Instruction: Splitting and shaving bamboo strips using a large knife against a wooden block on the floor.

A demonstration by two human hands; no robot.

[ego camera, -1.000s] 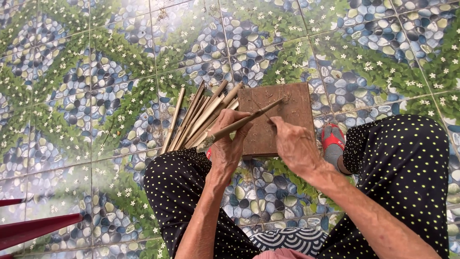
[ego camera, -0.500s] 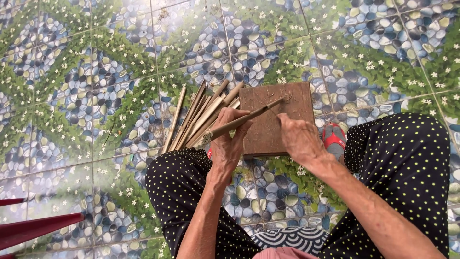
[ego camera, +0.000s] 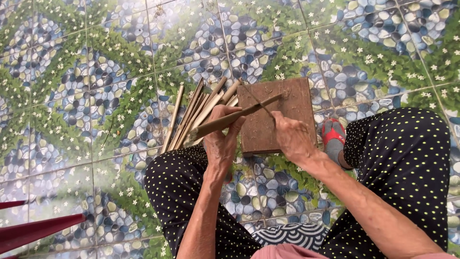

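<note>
Black cloth with pale dots covers the person's knees [ego camera: 191, 192], nearest the camera, and between those knees the two forearms reach out toward the wooden block [ego camera: 278, 115] that lies flat on the pebble-patterned floor tiles [ego camera: 96, 72].

Just this side of the block, at its left edge, the left hand [ego camera: 221, 139] is closed round the thick end of a bamboo stick [ego camera: 235, 117]. The stick slants up and to the right, so that its thin tip lies over the block's top face.

At the near right part of the block, the right hand [ego camera: 291, 136] has its fingers curled tight round something slim. A thin dark line, probably a small blade [ego camera: 256, 100], runs from that hand up and leftward and crosses the stick above the block; I cannot tell what exactly it is.

Compared with half a second ago, the right hand has drawn back a little toward the near edge of the block, while the stick and the left hand have hardly shifted. My reading is that one stroke along the stick has just ended.

Left of the block, touching the stick hand, lies a fanned bundle of bamboo sticks [ego camera: 196, 112]. Right of the block, a red sandal [ego camera: 333, 139] shows beside the right knee.
</note>
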